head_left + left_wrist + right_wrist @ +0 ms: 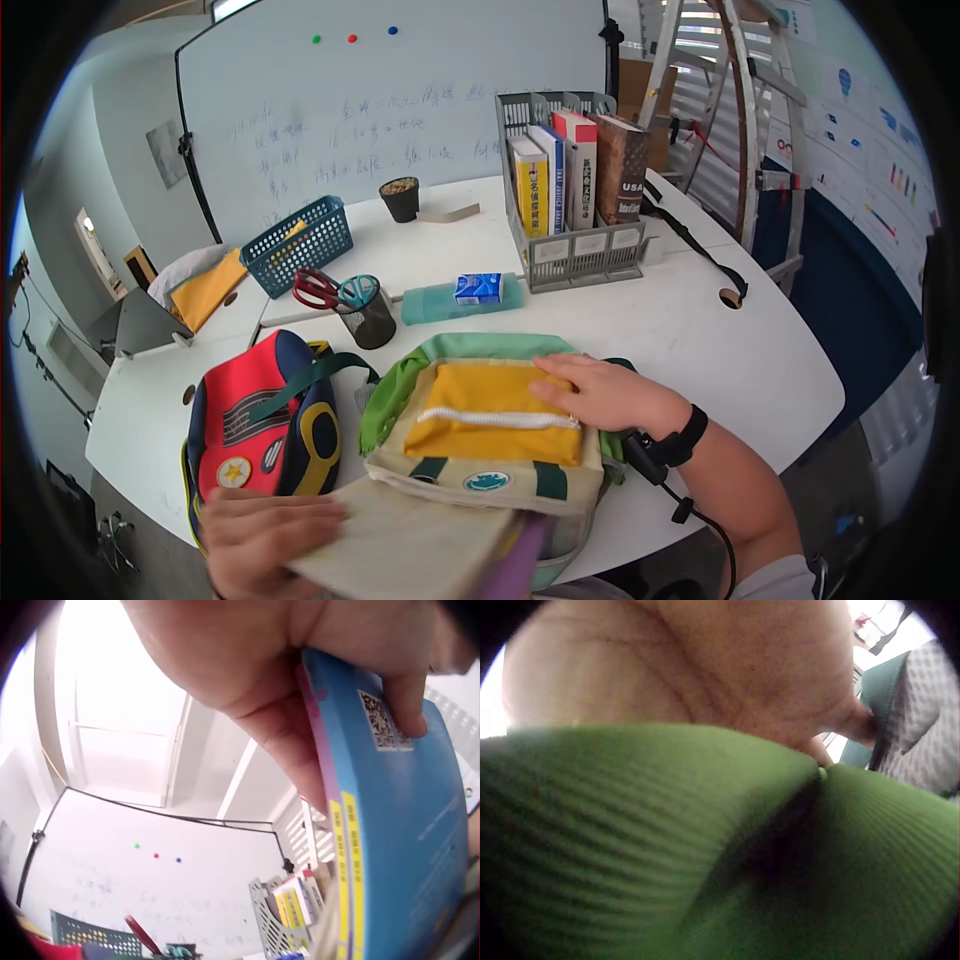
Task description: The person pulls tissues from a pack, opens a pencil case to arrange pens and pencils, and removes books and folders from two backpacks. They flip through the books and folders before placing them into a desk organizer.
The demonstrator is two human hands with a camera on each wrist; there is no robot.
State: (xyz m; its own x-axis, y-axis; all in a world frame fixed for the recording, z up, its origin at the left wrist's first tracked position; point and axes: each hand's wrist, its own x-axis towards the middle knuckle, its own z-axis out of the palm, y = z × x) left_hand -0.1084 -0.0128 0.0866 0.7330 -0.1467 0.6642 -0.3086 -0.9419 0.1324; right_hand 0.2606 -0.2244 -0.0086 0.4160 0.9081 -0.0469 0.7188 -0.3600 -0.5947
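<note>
My left hand is at the front edge of the table, blurred, at the near end of a pale flat book with a purple one beside it. In the left wrist view the hand grips blue-covered books between thumb and fingers, a QR code near the thumb. My right hand rests, fingers extended, on the right of the yellow pocket of a cream and green backpack. The right wrist view shows the palm over green ribbed fabric. The bag's opening is hidden.
A red and navy backpack lies left. Behind stand a mesh cup with scissors, a teal basket, a plant pot and a grey rack of books. A blue packet sits on a teal pouch.
</note>
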